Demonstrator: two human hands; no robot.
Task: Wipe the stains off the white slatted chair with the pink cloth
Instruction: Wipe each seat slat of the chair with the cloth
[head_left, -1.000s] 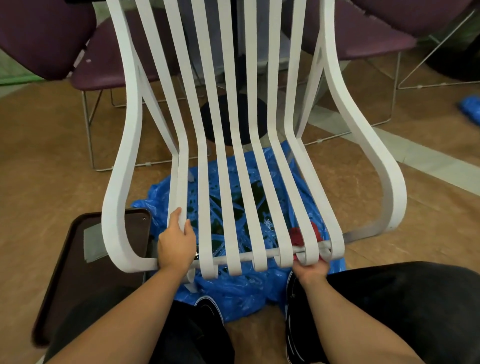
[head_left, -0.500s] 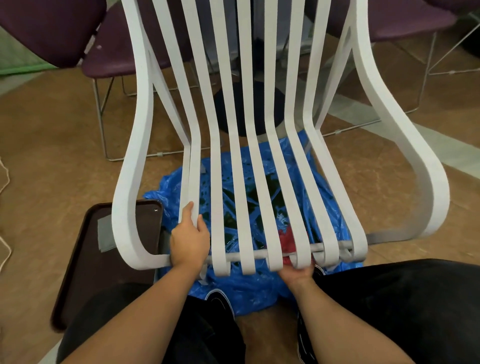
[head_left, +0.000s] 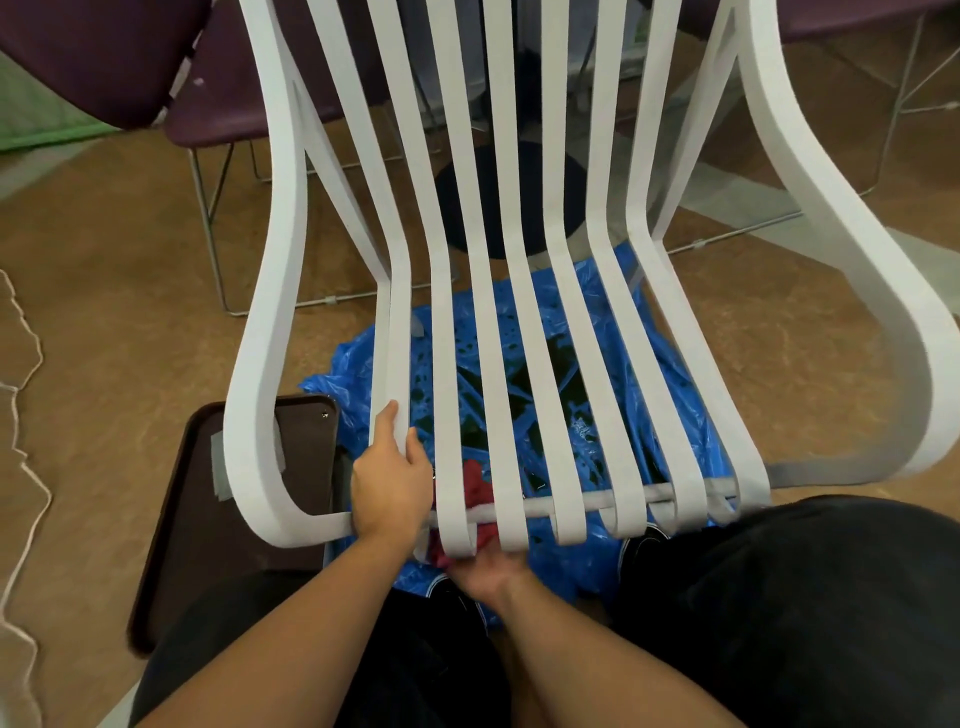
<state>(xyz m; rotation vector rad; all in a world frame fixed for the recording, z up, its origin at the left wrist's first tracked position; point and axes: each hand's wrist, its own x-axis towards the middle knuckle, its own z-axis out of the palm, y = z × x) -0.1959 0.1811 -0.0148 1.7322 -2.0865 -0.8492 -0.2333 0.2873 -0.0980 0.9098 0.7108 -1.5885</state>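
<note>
Below the head camera, front edge of seat, close to the knees:

- White chair (head_left: 448, 364) fills the view, its slats running away and up into the back. The slat ends curl over a round front bar (head_left: 597, 501). No stains can be made out on the faces in view.
- Left hand (head_left: 392, 483) is clenched round the outermost left slat just above the bar, thumb up one edge and fingers round the other. Judged to be steadying the chair.
- Right hand (head_left: 485, 569) sits under the curled ends of the second and third slats from the left. Its fingers are mostly hidden, but the pink cloth (head_left: 475, 483) is bunched into it, so I read it as grasping the cloth.
- The cloth shows in the gap above the bar and again below the curl, so it is threaded round the front edge there.

Handling, as judged:
- The cloth is soft and limp. It should wrap a slat easily but may snag in the narrow gaps, so keep it wadded in the palm.
- The chair looks stiff and smooth-painted. The slats may flex, so a hold low by the bar suits.

Surroundings:
- blue plastic bag (head_left: 597, 415) on the floor beneath the seat
- dark tray (head_left: 171, 519) to the left
- purple chairs (head_left: 104, 62) behind
</note>
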